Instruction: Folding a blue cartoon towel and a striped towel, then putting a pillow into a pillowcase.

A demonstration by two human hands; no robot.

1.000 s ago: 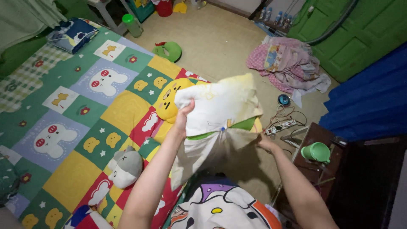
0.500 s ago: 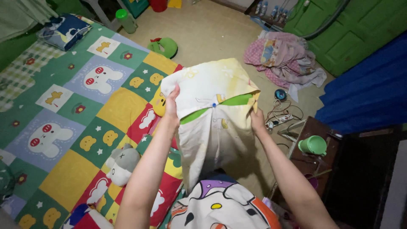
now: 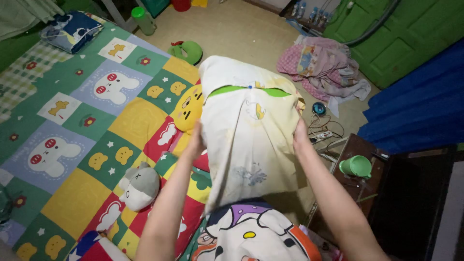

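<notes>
Far left edge of bed: folded dark-blue bundle of cloth [image 3: 72,31], lying at the top corner of the patchwork cartoon-print bedsheet [image 3: 72,145] in green, yellow, red and pale blue squares.

Floor just beyond the bed's top edge: green plastic bottle with a cap [image 3: 143,20]; green U-shaped neck cushion [image 3: 187,50], near the sheet's corner.

Bed, lower middle: grey plush animal toy [image 3: 139,186], lying on a yellow and green square, just left of the left forearm.

Left hand [image 3: 195,142]: closed on the left edge of the pale cream cotton pillowcase with a green band [image 3: 246,140]; fingers are hidden behind the cloth, so the grip is judged from the bunched fabric.

Pillowcase: held up off the bed between both hands, hanging over the bed's right edge; the green band runs across its upper part, its lower end reaches a white cartoon-print pillow [image 3: 251,232] at the bottom edge.

Right hand [image 3: 300,133]: clamped on the pillowcase's right edge, thumb side against the cloth, fingers out of sight.

Floor, right: heap of pink and patterned laundry [image 3: 324,65]; tangle of cables [image 3: 326,133] near it.

Far right: dark wooden side table [image 3: 357,150] carrying a green plastic cup [image 3: 356,166]; green panelled door [image 3: 406,38] behind.
</notes>
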